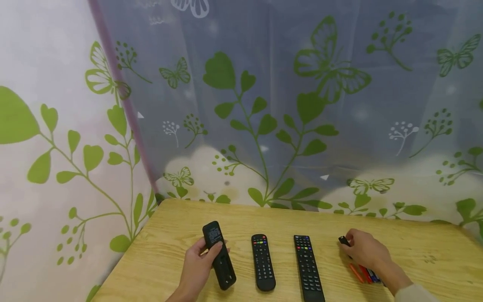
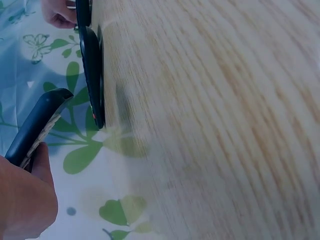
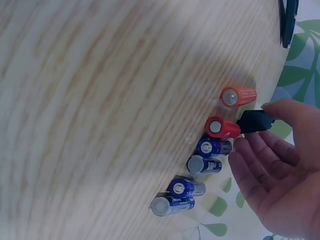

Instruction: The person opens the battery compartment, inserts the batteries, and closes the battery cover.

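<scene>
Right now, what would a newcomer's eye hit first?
The green leaf-print backdrop behind the wooden table. Then the black remote in the left grip, open battery bay showing, left of two remotes lying keys up. At right, orange, red and blue batteries lie by the right grip, which pinches a small black piece.

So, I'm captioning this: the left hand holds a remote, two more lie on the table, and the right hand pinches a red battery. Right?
Not quite: in the right wrist view, the right hand pinches a small black piece, not the red battery. The rest is right.
</scene>
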Tool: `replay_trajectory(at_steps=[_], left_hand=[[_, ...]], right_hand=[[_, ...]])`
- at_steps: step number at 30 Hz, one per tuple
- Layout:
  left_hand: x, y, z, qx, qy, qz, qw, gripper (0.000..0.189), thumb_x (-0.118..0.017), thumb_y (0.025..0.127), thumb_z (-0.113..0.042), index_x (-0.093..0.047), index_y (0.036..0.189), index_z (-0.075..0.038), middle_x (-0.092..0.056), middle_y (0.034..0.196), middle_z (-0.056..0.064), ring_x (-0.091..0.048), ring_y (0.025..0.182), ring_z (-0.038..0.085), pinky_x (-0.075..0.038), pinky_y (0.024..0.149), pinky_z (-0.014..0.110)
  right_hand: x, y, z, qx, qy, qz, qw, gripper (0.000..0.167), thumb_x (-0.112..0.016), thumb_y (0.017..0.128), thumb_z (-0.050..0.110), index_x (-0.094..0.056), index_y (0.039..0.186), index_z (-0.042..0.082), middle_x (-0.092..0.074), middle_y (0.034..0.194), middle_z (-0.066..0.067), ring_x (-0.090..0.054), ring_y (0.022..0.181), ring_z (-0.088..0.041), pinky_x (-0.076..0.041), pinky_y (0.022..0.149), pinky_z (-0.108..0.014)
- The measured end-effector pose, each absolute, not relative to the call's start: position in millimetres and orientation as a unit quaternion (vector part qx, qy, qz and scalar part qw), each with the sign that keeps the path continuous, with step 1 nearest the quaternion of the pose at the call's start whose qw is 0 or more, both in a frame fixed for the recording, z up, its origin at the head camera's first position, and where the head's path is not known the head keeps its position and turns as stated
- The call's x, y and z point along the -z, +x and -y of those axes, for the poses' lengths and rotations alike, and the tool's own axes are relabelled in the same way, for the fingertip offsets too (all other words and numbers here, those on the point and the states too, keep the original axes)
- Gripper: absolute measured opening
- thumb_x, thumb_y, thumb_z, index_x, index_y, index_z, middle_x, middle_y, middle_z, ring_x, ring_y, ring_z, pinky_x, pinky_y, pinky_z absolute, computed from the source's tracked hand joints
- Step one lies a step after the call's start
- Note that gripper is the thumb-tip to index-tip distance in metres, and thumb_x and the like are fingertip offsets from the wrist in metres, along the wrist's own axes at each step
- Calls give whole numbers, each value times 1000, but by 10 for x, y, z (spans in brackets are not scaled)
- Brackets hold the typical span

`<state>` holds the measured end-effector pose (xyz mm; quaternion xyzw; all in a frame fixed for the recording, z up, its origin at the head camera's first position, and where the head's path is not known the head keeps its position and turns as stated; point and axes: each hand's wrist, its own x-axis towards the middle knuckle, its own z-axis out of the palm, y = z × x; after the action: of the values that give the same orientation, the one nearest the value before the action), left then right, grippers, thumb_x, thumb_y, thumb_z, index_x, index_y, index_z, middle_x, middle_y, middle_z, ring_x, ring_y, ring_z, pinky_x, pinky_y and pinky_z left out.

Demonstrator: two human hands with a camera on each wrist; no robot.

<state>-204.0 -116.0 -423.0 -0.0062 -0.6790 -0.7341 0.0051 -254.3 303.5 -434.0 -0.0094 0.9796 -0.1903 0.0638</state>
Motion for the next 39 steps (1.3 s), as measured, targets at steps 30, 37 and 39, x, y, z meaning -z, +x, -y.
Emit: replay_trajectory(at_steps=[30, 37, 39], left_hand=[[4260, -2064, 1169, 739, 12, 673, 2, 48, -58, 97, -14, -42, 134, 11, -59, 118, 27, -66, 97, 32, -56, 80, 38], [4247, -2057, 1160, 739, 10, 673, 3, 47, -58, 97, -14, -43, 133, 11, -58, 119, 28, -66, 97, 32, -57, 79, 38], [4242, -2056, 1159, 740, 10, 673, 3, 47, -58, 97, -14, -43, 133, 11, -58, 119, 28, -66, 97, 32, -57, 80, 38]], right_hand=[[4298, -2433, -3139, 217, -21, -973, 79, 29, -58, 95, 25, -61, 108, -1, -62, 87, -3, -60, 72, -16, -51, 59, -39], [4209, -2310, -3107, 252, -27, -964, 77, 22, -59, 94, 19, -62, 107, 1, -61, 84, 0, -58, 65, -13, -50, 58, -34], [4194, -2279, -3106, 252, -29, -964, 82, 20, -61, 93, 17, -63, 106, 2, -61, 83, 0, -58, 67, -13, -50, 59, -34]])
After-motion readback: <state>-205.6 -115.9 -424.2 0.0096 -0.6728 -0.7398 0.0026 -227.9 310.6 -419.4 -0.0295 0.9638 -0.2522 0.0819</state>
